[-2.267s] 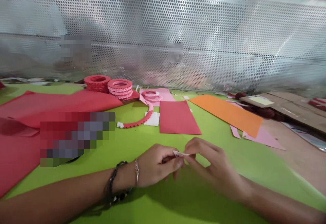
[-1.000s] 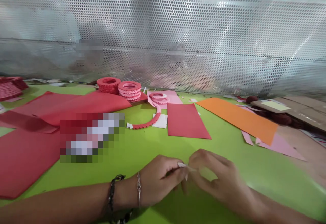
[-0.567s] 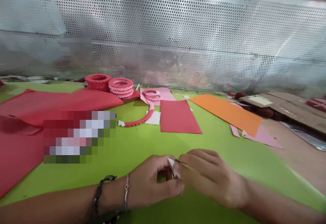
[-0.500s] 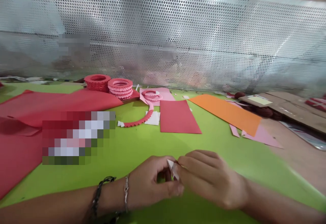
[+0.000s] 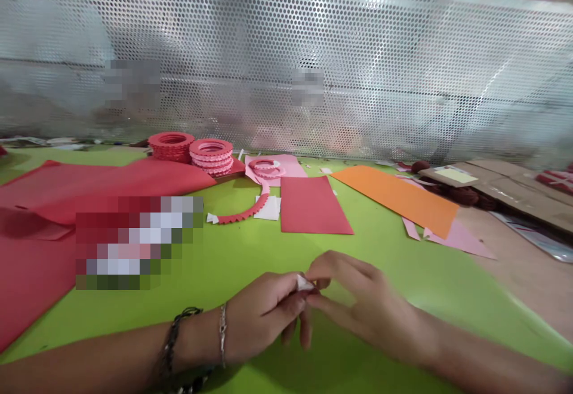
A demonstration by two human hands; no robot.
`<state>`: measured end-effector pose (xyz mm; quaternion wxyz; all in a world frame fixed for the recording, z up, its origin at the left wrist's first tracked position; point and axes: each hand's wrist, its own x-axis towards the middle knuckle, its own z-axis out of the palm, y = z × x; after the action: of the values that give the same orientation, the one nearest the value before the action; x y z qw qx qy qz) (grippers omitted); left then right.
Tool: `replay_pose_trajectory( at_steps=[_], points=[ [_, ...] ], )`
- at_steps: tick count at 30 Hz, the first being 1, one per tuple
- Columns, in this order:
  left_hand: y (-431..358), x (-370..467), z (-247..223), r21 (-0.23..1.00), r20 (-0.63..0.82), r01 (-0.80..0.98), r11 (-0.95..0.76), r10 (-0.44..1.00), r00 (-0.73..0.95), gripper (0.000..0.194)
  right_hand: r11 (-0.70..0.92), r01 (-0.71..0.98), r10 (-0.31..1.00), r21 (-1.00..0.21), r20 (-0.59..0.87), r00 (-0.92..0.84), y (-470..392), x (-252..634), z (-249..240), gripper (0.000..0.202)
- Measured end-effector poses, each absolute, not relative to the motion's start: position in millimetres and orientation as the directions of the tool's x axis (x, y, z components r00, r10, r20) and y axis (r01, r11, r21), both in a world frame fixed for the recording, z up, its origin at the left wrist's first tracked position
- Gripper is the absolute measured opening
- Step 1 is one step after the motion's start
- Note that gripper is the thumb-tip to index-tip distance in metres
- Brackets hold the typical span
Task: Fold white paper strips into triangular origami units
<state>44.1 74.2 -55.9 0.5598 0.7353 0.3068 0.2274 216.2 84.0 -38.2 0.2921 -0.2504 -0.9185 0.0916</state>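
Observation:
A small folded piece of white paper (image 5: 304,284), pointed at one end, sits between my hands above the green tabletop. My left hand (image 5: 264,310) pinches it between thumb and forefinger, with the other fingers curled below. My right hand (image 5: 367,304) has its thumb and forefinger closed around the pointed right end of the paper; its other fingers are bent. Beyond the hands lies a red paper sheet (image 5: 316,206). Left of that sheet curves a chain of folded red and pink paper (image 5: 244,214) with a white end piece, next to some small white paper slips (image 5: 269,208).
Two stacks of zigzag-edged rings, one red (image 5: 171,146) and one pink and red (image 5: 211,156), stand at the back left. Large red sheets (image 5: 111,179) cover the left side. An orange sheet (image 5: 398,200) and cardboard (image 5: 514,188) lie right. A perforated metal panel (image 5: 268,54) borders the back.
The white paper has turned so its point faces right. My right hand's fingers have opened from a tighter curl and shifted to its tip. My left thumb has closed up against the paper.

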Motion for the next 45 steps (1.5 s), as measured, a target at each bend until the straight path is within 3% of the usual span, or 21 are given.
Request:
replay_pose_trajectory(
  at_steps=[2,4,9,12,14,17,24,29,32,37,40,45],
  points=[
    [73,43,-54,0.925,-0.008,0.276,-0.263,0.71,0.705,0.025,0.769,0.399,0.624,-0.499,0.453,-0.636,83,213,-41,0.012],
    [73,42,-53,0.836,0.037,0.374,-0.401,0.722,0.691,0.027,0.734,0.352,0.646,-0.58,0.438,-0.625,82,211,-40,0.009],
    [74,39,-57,0.49,0.274,0.523,-0.698,0.692,0.668,0.029,0.695,0.313,0.669,-0.648,0.422,-0.611,77,210,-36,0.013],
    [75,38,-59,0.231,0.393,0.587,-0.776,0.626,0.673,0.039,0.67,0.343,0.692,-0.659,0.386,-0.61,74,210,-37,0.01],
    [75,37,-60,0.141,0.415,0.599,-0.788,0.597,0.687,0.044,0.663,0.363,0.698,-0.655,0.365,-0.616,73,210,-37,0.008],
    [74,37,-61,0.147,0.386,0.543,-0.827,0.554,0.738,0.047,0.663,0.385,0.691,-0.642,0.327,-0.644,73,210,-38,0.009],
    [72,36,-56,0.328,0.269,0.44,-0.836,0.529,0.805,0.042,0.743,0.379,0.614,-0.552,0.337,-0.714,68,213,-35,0.009],
    [73,35,-54,0.332,0.254,0.426,-0.842,0.514,0.819,0.044,0.752,0.355,0.589,-0.556,0.326,-0.739,68,215,-34,0.018],
    [74,35,-57,0.355,0.271,0.416,-0.837,0.518,0.811,0.046,0.703,0.31,0.607,-0.64,0.313,-0.731,69,214,-36,0.018],
    [77,33,-60,0.439,0.288,0.43,-0.789,0.577,0.764,0.053,0.431,0.205,0.722,-0.879,0.2,-0.663,73,210,-41,0.009],
    [79,32,-60,0.429,0.324,0.44,-0.789,0.589,0.74,0.054,0.365,0.169,0.743,-0.915,0.177,-0.646,76,210,-44,0.008],
    [80,31,-61,0.328,0.359,0.457,-0.827,0.557,0.749,0.05,0.411,0.232,0.725,-0.882,0.162,-0.669,78,213,-45,0.009]
  ],
)
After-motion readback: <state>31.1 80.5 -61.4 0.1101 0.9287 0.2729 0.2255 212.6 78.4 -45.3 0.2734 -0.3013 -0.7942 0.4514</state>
